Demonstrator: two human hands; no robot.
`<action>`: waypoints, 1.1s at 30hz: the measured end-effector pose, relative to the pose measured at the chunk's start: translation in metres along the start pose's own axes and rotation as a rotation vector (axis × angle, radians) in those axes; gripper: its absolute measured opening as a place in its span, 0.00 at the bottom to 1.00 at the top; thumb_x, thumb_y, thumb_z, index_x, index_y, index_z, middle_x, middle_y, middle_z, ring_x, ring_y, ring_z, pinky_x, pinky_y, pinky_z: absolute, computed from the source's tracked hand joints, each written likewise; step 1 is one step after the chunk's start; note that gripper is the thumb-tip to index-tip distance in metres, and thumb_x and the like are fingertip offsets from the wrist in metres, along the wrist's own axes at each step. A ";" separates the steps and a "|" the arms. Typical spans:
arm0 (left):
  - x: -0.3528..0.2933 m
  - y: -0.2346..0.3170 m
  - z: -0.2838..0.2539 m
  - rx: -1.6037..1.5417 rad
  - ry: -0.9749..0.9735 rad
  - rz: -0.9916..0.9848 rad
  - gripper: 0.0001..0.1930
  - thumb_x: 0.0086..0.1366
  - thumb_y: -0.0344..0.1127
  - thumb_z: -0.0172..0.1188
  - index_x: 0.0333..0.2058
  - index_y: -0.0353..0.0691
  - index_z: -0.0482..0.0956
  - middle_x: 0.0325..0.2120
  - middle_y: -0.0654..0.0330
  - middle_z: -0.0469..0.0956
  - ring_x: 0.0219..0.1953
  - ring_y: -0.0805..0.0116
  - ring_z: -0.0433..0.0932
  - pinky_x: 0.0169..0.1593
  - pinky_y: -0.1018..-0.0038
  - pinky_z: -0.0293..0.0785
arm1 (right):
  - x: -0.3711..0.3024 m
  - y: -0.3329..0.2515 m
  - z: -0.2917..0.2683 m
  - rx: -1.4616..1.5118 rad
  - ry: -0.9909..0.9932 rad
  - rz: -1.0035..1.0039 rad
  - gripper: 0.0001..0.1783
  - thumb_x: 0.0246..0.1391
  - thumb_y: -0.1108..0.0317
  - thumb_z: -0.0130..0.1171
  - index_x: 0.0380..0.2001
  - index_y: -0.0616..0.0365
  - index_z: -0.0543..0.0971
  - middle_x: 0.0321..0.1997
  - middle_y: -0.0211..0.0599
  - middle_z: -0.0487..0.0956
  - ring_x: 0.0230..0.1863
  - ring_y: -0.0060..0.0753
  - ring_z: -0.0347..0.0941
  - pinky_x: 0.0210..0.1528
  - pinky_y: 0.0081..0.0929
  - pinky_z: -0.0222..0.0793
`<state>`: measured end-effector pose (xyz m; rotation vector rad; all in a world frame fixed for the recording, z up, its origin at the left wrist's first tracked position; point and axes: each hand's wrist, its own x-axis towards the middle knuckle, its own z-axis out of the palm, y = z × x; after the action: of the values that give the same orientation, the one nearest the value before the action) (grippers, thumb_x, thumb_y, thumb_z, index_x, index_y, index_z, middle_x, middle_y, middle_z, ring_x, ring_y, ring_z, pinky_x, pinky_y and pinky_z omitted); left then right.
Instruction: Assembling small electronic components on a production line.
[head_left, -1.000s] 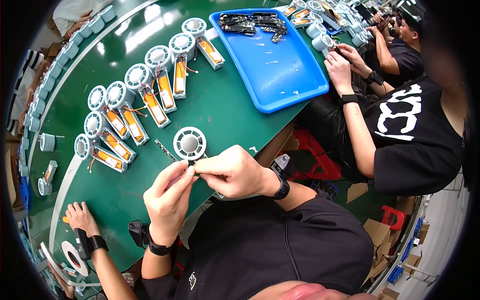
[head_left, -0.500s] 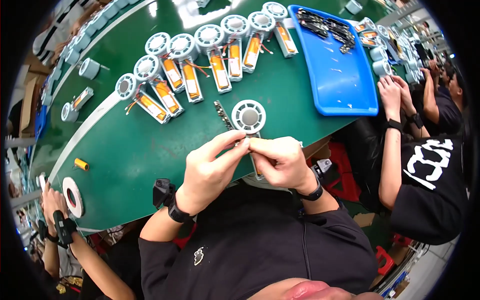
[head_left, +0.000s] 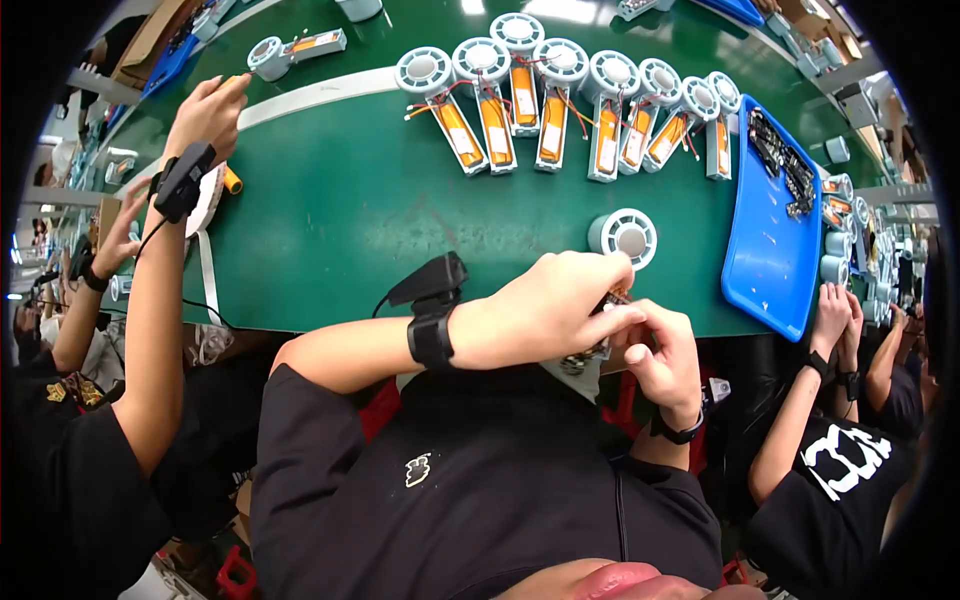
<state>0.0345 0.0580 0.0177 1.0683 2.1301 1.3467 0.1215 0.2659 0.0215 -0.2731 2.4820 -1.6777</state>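
left hand and right hand pinch one small part; white round fan housing just beyond

Matt green table, glossy blue plastic tray, white plastic fan housing.

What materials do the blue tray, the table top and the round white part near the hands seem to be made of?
Blue tray: probably moulded plastic, smooth with a slight sheen, one even colour and a rounded rim.
Table top: seems a green mat, rubber or vinyl, matte with faint scuffs; I cannot tell which.
Round white part: likely plastic, light grey-white, semi-matte, with moulded ribs around a centre disc.
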 end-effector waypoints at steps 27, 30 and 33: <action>0.046 -0.024 -0.013 0.486 0.041 0.620 0.09 0.59 0.37 0.67 0.36 0.40 0.82 0.43 0.59 0.80 0.61 0.52 0.72 0.68 0.45 0.61 | 0.008 0.007 -0.012 -0.652 0.140 0.102 0.08 0.67 0.71 0.55 0.45 0.64 0.72 0.33 0.55 0.76 0.34 0.62 0.73 0.36 0.42 0.70; 0.046 -0.020 -0.001 0.418 0.128 0.623 0.11 0.58 0.40 0.69 0.34 0.40 0.82 0.41 0.57 0.80 0.60 0.50 0.72 0.67 0.44 0.62 | -0.005 0.021 0.000 -0.410 0.332 0.190 0.09 0.68 0.76 0.51 0.49 0.63 0.68 0.34 0.52 0.77 0.33 0.51 0.76 0.37 0.40 0.71; 0.045 -0.024 0.011 0.451 0.170 0.601 0.07 0.59 0.37 0.67 0.31 0.40 0.84 0.39 0.58 0.81 0.58 0.51 0.73 0.67 0.46 0.62 | -0.010 0.019 0.010 -0.235 0.386 0.101 0.13 0.70 0.77 0.46 0.55 0.65 0.66 0.40 0.46 0.78 0.40 0.35 0.75 0.44 0.34 0.71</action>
<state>0.0042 0.0939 -0.0057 1.9583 2.4126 1.2438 0.1321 0.2659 -0.0002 0.1715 2.9167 -1.5174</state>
